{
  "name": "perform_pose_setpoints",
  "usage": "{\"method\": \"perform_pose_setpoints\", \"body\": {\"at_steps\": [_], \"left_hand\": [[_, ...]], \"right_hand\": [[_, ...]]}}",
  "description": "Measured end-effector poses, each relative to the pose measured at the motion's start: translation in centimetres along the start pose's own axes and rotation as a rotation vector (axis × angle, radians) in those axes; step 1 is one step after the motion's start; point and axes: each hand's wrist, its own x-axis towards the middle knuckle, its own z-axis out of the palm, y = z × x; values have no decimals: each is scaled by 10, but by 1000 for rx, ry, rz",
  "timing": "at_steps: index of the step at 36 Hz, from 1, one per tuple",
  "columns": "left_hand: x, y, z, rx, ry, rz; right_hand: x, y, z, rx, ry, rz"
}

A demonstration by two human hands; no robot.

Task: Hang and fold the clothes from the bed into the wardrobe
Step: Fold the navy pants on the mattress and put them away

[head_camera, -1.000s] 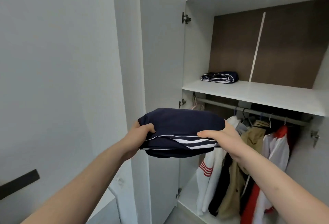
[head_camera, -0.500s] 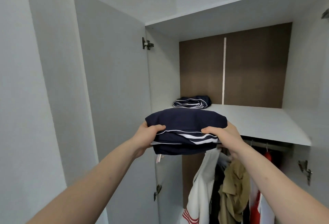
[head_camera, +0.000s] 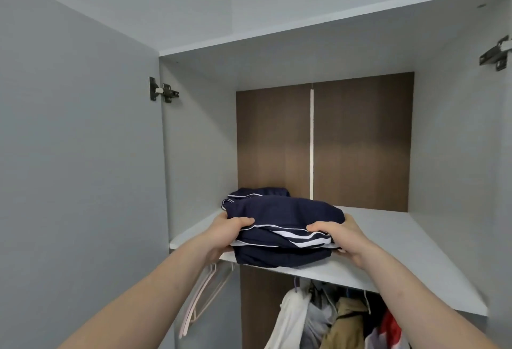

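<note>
— Grey wardrobe [head_camera: 454, 154] walls fill the frame, with a brown back panel [head_camera: 360, 143] at centre. Where is the bundle?

— The folded navy garment [head_camera: 282, 235] sits low in the centre, on the front part of the white shelf [head_camera: 410, 240], its near edge just past the shelf's lip. Behind it, touching or nearly so, lies another folded navy piece [head_camera: 257, 192].

— And the hands?

— The left hand [head_camera: 224, 233] grips the garment's left end, thumb curled on top, fingers hidden underneath. The right hand [head_camera: 340, 238] holds the right end the same way, thumb over the striped fold.

— So which step is this?

— Setting a folded item down, I'd say. Next it likely needs a push deeper in, then both hands slid out without dragging the folds loose.

— Any room?

— Plenty to the right of centre, where the shelf lies bare to the side wall. The left is tight: the open door [head_camera: 77, 154] and its hinge [head_camera: 163, 92] stand close. Below the shelf, hanging clothes [head_camera: 340, 321] and pink hangers [head_camera: 205, 298] crowd the lower frame.
</note>
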Motion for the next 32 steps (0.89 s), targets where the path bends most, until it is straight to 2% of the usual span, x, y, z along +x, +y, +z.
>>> {"method": "perform_pose_setpoints", "body": {"at_steps": [7, 10, 15, 18, 20, 22, 23, 25, 28, 30, 32], "left_hand": [[66, -8, 36, 40, -81, -64], [91, -14, 49, 103, -95, -27], [116, -42, 61, 681, 13, 173], [122, -51, 62, 781, 71, 213], [122, -51, 62, 887, 172, 372], [121, -50, 61, 955, 211, 668], [120, -49, 61, 978, 156, 774], [118, -50, 62, 1056, -26, 821], [122, -54, 65, 1252, -247, 646], [127, -57, 66, 1324, -302, 562], [133, -61, 68, 1292, -339, 512]], "right_hand": [[44, 22, -19, -91, 154, 17], [51, 35, -19, -146, 250, -22], [55, 63, -11, -258, 369, -140], [61, 64, -11, -291, 401, -144], [67, 64, -12, -314, 421, -137], [75, 64, -13, -329, 438, -123], [80, 64, -15, -335, 445, -112], [90, 64, -16, -355, 452, -84], [95, 61, -10, -463, 522, -50], [92, 58, -5, -751, 662, -171], [88, 58, 1, -1030, 667, -430]]}}
